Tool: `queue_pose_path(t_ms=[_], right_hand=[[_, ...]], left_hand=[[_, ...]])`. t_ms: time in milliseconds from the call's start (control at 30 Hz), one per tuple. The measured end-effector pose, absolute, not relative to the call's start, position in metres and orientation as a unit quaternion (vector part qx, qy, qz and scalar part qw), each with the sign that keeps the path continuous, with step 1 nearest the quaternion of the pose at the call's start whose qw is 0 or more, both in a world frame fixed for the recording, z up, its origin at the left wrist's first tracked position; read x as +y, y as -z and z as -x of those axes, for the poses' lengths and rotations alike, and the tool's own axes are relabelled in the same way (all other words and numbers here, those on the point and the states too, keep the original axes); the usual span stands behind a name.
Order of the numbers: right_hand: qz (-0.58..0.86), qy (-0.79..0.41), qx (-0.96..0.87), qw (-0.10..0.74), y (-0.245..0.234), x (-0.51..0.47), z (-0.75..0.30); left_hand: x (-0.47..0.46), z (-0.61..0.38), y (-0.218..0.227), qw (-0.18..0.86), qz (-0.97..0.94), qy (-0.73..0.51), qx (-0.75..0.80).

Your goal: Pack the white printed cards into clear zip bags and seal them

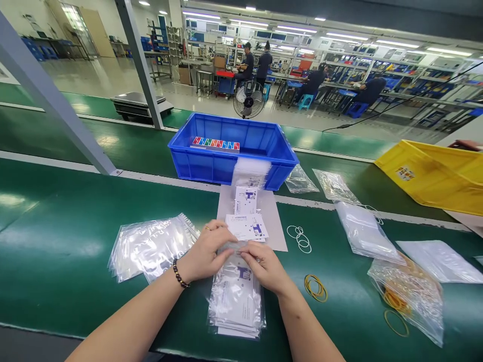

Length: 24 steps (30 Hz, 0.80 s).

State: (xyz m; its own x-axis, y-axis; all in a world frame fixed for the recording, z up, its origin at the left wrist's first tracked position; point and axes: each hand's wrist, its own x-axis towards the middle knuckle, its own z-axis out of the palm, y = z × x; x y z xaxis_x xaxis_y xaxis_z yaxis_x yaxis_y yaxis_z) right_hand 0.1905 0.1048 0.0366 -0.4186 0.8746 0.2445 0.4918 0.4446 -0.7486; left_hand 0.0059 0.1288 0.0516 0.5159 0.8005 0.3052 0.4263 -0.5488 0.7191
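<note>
My left hand (207, 252) and my right hand (264, 265) meet over the top end of a clear plastic bag (237, 296) with a printed card inside, lying on a stack of filled bags. Both hands pinch the bag's upper edge with fingers curled. Just beyond my fingers lie loose white printed cards (247, 226) on a grey sheet (272, 221). A fan of empty clear bags (151, 246) sits left of my left hand.
A blue crate (211, 161) stands behind the cards, a yellow crate (433, 176) at right. Rubber bands (315, 287), white rings (300, 237) and more plastic bags (411, 291) lie to the right on the green belt (56, 241). Workers sit at benches far behind.
</note>
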Motion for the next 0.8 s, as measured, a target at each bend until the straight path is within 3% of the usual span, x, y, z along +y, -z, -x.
queue_pose_path(t_ms=[133, 200, 267, 367, 433, 533, 700, 800], right_hand=[[0.435, -0.439, -0.757, 0.212, -0.049, 0.106, -0.204], [0.427, -0.456, -0.752, 0.209, -0.051, 0.109, -0.209], [0.456, -0.425, -0.733, 0.272, -0.047, 0.113, -0.213], [0.628, -0.283, -0.618, 0.380, -0.033, 0.122, -0.218], [0.718, -0.231, -0.528, 0.391, -0.021, 0.129, -0.221], [0.724, -0.294, -0.474, 0.407, -0.009, 0.137, -0.222], [0.619, -0.362, -0.385, 0.581, -0.013, 0.135, -0.220], [0.584, -0.407, -0.379, 0.592, -0.022, 0.131, -0.219]], left_hand=[[0.129, -0.001, -0.056, 0.306, -0.851, -0.163, 0.394], [0.130, 0.000, -0.055, 0.318, -0.838, -0.135, 0.423], [0.130, 0.000, -0.053, 0.340, -0.830, -0.130, 0.422], [0.131, -0.001, -0.049, 0.373, -0.818, -0.132, 0.417], [0.131, -0.002, -0.046, 0.403, -0.804, -0.132, 0.416], [0.131, -0.004, -0.041, 0.452, -0.779, -0.127, 0.416], [0.132, -0.006, -0.038, 0.501, -0.750, -0.129, 0.412], [0.133, -0.006, -0.038, 0.529, -0.724, -0.149, 0.417]])
